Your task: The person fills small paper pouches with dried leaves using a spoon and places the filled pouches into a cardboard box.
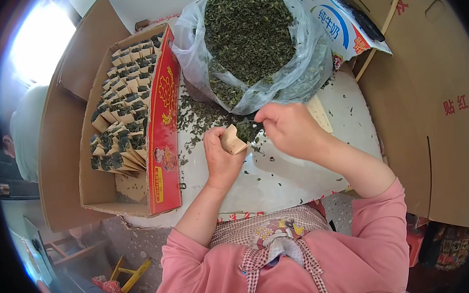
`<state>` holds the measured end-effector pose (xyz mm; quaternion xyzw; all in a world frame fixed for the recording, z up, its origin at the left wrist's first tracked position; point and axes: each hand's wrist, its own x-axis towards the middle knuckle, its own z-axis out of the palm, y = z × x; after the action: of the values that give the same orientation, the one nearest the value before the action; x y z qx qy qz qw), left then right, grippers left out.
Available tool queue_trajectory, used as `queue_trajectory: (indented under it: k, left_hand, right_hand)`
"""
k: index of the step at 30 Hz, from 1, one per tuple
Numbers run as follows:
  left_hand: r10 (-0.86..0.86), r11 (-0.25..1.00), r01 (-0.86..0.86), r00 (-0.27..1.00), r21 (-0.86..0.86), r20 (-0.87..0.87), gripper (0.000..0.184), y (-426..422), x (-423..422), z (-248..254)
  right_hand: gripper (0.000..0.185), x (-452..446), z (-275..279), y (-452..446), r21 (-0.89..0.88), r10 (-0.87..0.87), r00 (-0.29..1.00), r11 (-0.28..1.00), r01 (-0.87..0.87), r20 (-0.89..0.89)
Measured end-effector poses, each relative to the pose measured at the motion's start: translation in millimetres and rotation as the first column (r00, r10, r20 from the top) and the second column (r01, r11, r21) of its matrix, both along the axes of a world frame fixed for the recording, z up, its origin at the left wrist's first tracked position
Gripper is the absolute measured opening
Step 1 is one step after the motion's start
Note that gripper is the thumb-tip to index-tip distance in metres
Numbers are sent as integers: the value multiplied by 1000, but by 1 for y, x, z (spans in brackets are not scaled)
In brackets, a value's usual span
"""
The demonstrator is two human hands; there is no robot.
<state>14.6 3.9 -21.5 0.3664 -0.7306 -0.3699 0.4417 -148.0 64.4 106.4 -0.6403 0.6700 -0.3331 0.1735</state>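
Note:
My left hand (pixel 220 153) is closed around a small brown paper bag (pixel 233 140), its mouth turned up and toward the right. My right hand (pixel 291 128) is closed on the thin handle of what looks like a spoon. A small heap of dried leaves (pixel 248 130) sits at the spoon's end, beside the bag's mouth, and covers most of the bowl. Just beyond both hands stands a clear plastic bag (pixel 190 53) with its top open, full of dark green dried leaves (pixel 250 34).
At left, a red cardboard box (pixel 162 134) holds rows of paper bags (pixel 123 99) topped with dark leaves. Loose leaves litter the white tabletop (pixel 300 180). Flat brown paper (pixel 319 115) lies beyond my right hand. A milk carton (pixel 325 14) and large cardboard (pixel 427 83) border the right.

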Motion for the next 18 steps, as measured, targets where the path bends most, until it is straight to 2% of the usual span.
queue_trajectory:
  k: [1,2,4,8,11,13,14,16,17,18]
  left_hand:
    - [-1,1000,1,1000,0,0,55,0,0,0]
    - [5,1000,-5,1000,19,1,55,1,-1,1]
    - [11,999,-11,1000,39,2,54,1,0,3]
    - [15,998,-14,1000,59,-16,53,1,0,3]
    - [8,997,-5,1000,75,-30,53,-1,1,-2]
    - [-1,997,4,999,81,-40,52,-1,1,-3]
    - [-1,997,4,999,80,-35,52,-1,1,-3]
    - [-2,997,4,1000,77,-31,52,0,1,-1]
    - [-3,998,5,999,68,-33,52,0,0,0]
    - [-4,998,6,999,59,-33,52,0,0,1]
  right_hand:
    - [16,4,-1,-1,-119,57,982,990,-79,-180]
    - [16,10,0,-1,-118,57,982,990,-79,-180]
    - [13,21,11,0,-40,143,927,985,-167,-346]
    - [11,23,24,4,-86,189,890,966,-245,-415]
    - [11,15,30,5,-183,114,881,958,-220,-459]
    - [11,1,32,-1,-295,-34,896,949,-110,-443]
    - [11,-7,32,-7,-295,-32,895,949,-112,-444]
    - [11,-25,31,-21,-312,-205,928,944,104,-312]
    - [11,-34,28,-29,-315,-206,927,943,103,-313]
    - [14,-43,23,-37,-260,-272,887,949,181,-373]
